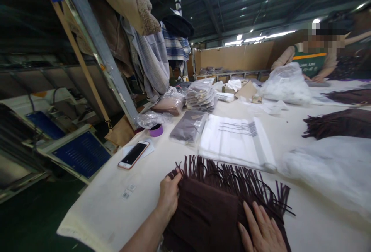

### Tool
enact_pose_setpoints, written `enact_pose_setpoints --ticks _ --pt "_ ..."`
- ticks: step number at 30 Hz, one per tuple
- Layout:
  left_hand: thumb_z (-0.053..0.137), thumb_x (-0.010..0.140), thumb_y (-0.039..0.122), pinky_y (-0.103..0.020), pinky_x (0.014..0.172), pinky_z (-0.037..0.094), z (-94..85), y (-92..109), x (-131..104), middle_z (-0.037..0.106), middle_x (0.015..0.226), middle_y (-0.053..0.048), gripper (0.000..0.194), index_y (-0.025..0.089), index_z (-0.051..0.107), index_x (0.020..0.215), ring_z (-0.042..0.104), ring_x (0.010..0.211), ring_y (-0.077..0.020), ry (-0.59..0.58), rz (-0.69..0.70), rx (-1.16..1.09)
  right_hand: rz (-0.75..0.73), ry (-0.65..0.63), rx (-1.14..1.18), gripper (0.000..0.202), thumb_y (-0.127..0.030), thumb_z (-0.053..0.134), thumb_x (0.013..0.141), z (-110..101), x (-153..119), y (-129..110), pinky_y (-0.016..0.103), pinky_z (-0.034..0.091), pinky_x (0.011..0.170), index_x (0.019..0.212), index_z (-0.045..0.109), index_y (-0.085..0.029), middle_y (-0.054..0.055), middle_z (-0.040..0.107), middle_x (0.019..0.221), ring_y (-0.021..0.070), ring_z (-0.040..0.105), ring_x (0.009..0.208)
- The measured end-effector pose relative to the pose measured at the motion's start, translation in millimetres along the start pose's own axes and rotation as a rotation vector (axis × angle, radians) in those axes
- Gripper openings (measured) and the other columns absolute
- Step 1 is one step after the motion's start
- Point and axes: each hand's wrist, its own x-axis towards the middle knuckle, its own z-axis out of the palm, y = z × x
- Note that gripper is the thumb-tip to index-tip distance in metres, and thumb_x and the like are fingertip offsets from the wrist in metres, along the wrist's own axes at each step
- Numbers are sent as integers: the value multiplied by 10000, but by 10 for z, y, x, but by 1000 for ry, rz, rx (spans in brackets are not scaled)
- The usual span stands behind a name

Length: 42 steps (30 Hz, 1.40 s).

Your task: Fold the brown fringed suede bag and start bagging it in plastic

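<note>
A folded dark brown fringed scarf lies on the cream table right in front of me, its fringe spread toward the far side. My left hand grips the scarf's left edge, fingers curled into the fabric near the fringe. My right hand lies flat on the scarf's right part, fingers apart and pressing down. Just beyond the fringe sits a stack of clear plastic bags with grey printed stripes.
A phone and a purple tape roll lie at the left. A bagged grey scarf, stacked packed scarves, loose plastic and more brown scarves cover the table. Another person works at the far right. Garments hang left.
</note>
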Motion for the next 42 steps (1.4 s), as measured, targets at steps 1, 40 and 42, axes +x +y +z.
enact_pose_setpoints --ticks 1,40,42 --pt "482 811 308 -384 1025 374 17 5 -54 660 1092 -79 280 166 612 1014 562 1104 -231 0 70 50 25 15 -8 505 -482 321 878 -7 9 -41 489 413 911 1263 526 -226 104 558 1266 312 476 1197" --pt "742 643 360 -390 997 390 244 482 491 700 948 -89 352 156 676 922 589 1057 -288 -1048 -870 -252 1184 -872 2059 370 -446 512 805 -973 993 629 346 365 999 902 671 -126 95 707 912 200 623 997" --pt "753 598 369 -405 994 394 377 480 533 700 936 -90 376 161 678 903 578 1075 -303 -1080 -940 -227 1156 -949 2095 394 -455 486 808 -847 1069 657 370 322 1035 916 673 -125 96 707 919 205 616 1015"
